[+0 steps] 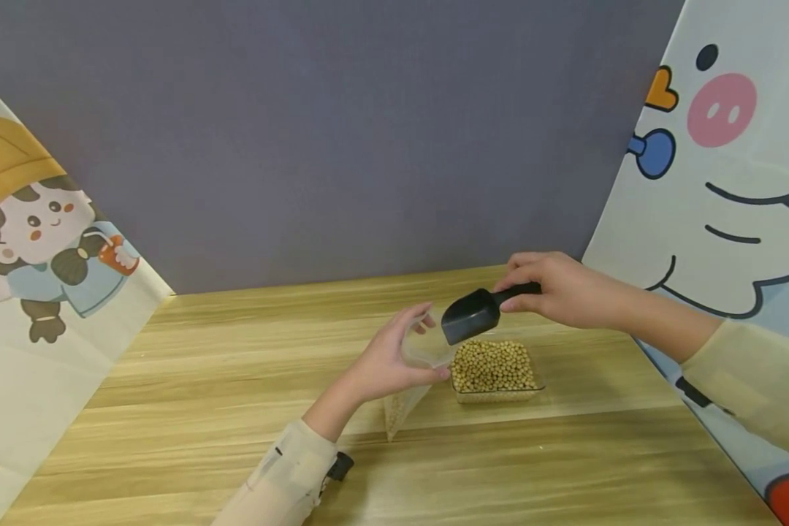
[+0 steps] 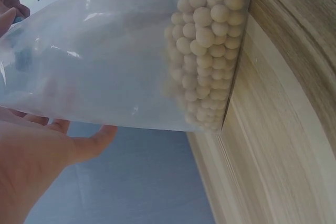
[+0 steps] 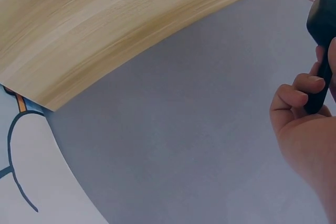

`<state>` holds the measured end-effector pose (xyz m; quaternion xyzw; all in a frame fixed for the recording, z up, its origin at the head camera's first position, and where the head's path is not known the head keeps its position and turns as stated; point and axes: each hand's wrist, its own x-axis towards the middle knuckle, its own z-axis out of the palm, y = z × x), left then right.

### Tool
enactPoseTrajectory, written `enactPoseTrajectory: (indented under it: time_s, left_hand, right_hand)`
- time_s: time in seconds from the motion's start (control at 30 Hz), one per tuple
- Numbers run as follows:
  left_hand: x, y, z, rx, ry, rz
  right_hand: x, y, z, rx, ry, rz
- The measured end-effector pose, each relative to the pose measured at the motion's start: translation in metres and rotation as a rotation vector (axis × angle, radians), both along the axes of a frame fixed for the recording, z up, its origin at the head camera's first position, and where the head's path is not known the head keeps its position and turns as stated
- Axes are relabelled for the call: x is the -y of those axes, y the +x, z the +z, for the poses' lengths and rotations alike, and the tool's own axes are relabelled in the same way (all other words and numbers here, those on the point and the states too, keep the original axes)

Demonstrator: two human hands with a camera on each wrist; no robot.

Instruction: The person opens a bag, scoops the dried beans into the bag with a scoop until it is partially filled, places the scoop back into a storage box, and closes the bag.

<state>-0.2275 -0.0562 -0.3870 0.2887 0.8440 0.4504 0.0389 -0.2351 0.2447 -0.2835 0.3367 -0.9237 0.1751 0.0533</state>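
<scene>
My left hand [image 1: 394,358] grips a clear plastic bag [image 1: 401,409] near its top, thumb and fingers around the spread mouth. Pale round soybeans [image 2: 207,51] fill the bottom of the bag, which stands at the tabletop in the left wrist view. By its handle, my right hand [image 1: 542,288] holds a black scoop [image 1: 471,315], also visible as the dark scoop [image 3: 321,17] in the right wrist view. The scoop's front edge is right at the bag mouth, and no beans show in its bowl. Below the scoop, a clear rectangular box [image 1: 500,397] holds more soybeans.
The wood-grain table [image 1: 223,409] runs back to a grey panel [image 1: 368,146]. Panels with cartoon pictures stand on both sides, the right panel [image 1: 730,241] close by my right forearm.
</scene>
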Motion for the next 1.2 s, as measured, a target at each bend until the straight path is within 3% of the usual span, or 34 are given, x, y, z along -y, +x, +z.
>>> enactPoseTrajectory:
  time_s: [0.27, 0.47, 0.77, 1.03, 1.2]
  left_hand:
    - [0.002, 0.000, -0.002, 0.005, 0.070, 0.019]
    - [0.007, 0.000, -0.004, 0.036, 0.126, 0.062]
    - [0.017, -0.001, -0.006, 0.070, 0.181, 0.096]
    - [0.020, -0.002, -0.008, 0.064, 0.214, 0.097]
    - [0.023, -0.001, -0.010, 0.061, 0.246, 0.099]
  right_hand:
    - [-0.004, 0.001, 0.000, 0.000, -0.041, -0.024]
    - [-0.033, 0.003, -0.016, 0.010, -0.113, -0.105]
    - [-0.077, 0.001, -0.054, -0.044, 0.123, -0.143]
    - [-0.074, 0.003, -0.054, -0.022, 0.253, -0.122]
    - [-0.065, 0.004, -0.057, 0.006, 0.249, -0.124]
